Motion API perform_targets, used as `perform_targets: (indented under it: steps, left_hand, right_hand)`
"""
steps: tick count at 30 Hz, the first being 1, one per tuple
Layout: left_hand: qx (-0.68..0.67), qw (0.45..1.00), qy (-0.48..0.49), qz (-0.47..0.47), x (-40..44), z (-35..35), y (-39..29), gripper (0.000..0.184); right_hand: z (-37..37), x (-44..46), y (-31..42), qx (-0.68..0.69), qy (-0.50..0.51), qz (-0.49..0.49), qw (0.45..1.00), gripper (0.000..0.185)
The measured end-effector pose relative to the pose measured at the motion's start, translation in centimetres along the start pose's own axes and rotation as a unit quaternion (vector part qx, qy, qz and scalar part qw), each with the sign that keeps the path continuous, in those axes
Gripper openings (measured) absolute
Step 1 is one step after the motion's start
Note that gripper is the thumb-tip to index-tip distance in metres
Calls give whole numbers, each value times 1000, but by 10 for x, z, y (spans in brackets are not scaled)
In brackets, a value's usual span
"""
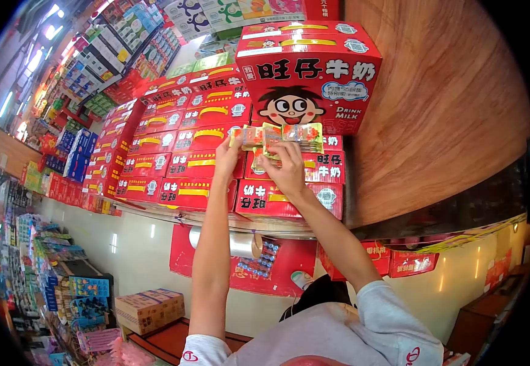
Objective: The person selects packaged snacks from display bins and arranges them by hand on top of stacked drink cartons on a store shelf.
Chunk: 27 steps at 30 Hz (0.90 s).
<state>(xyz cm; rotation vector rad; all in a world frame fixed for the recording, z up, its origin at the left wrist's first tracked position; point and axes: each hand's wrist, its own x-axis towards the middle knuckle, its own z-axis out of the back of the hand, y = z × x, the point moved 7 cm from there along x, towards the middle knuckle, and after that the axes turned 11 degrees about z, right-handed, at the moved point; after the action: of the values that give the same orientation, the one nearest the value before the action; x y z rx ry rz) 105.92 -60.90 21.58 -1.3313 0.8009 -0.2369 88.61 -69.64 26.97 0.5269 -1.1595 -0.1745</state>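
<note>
Several small yellow-and-red snack packets (pixel 302 135) lie in a row on the red milk cartons, just in front of a large upright milk carton (pixel 313 79) with a cartoon face. My left hand (pixel 229 155) grips the packet at the left end of the row, its fingers closed round the edge. My right hand (pixel 286 166) has its fingers bent over the middle packets and pressed together on one of them. The packets' small print is too fine to read. My palms hide part of the cartons underneath.
Stacked red milk cartons (pixel 207 134) with yellow handles fill the display to the left. A curved wooden surface (pixel 423 104) lies on the right. Below are a cardboard box (pixel 149 310), a red mat (pixel 182 250) and stocked shelves (pixel 64 274).
</note>
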Motion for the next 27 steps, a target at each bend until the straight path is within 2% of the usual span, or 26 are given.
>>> perform_targets:
  steps: [1,3,4,5,7,8,10,15,17,18,19,22,25,26,27]
  left_hand:
    - [31,997,-18,-63,3,-5,-2,29]
    - [51,996,-20,-71,8,-11,5,31]
    - [58,992,-29,-112,8,-14,0,34]
    - [58,992,-29,-113,8,-14,1,34]
    - [95,989,-57,-96,8,-11,3,52]
    - [95,989,-57,-97,9,-12,2,52]
    - [190,970,-120,-87,7,-9,-4,66]
    - [288,930,-195,-118,-18,-15,-22,84]
    - [260,940,-219,-29,-37,-10,-20,89]
    - [198,950,-232,-68,-48,-7,-19,88]
    - [197,950,-234,-68,-54,-3,-11,88]
    - [58,952,-264,-140,-88,15,14,68]
    - [63,945,-266,-178,-108,17,22,64]
    - [29,959,-248,-133,-107,17,28,60]
    - [30,959,-250,-132,-104,13,26,60]
  right_hand:
    - [0,0,0,1,-1,0,1000,25]
    - [0,-1,-1,24,-20,-11,999,25]
    - [0,-1,-1,25,-21,-11,999,25]
    - [0,-1,-1,27,-20,-8,999,24]
    - [0,0,0,29,-19,-5,999,24]
    - [-1,1,2,18,0,-5,1000,24]
    - [-2,2,4,10,21,-5,1000,24]
    - [-3,4,6,-32,47,4,998,25]
    - [-5,1,6,-33,47,7,998,26]
    - [-5,0,5,-35,46,8,998,27]
    - [-5,1,6,-33,47,10,998,27]
    - [-4,2,6,-51,69,-2,996,26]
    - [-6,0,5,-29,55,16,998,28]
    - [-4,-1,3,-27,58,13,998,28]
    - [0,1,4,-18,37,36,999,28]
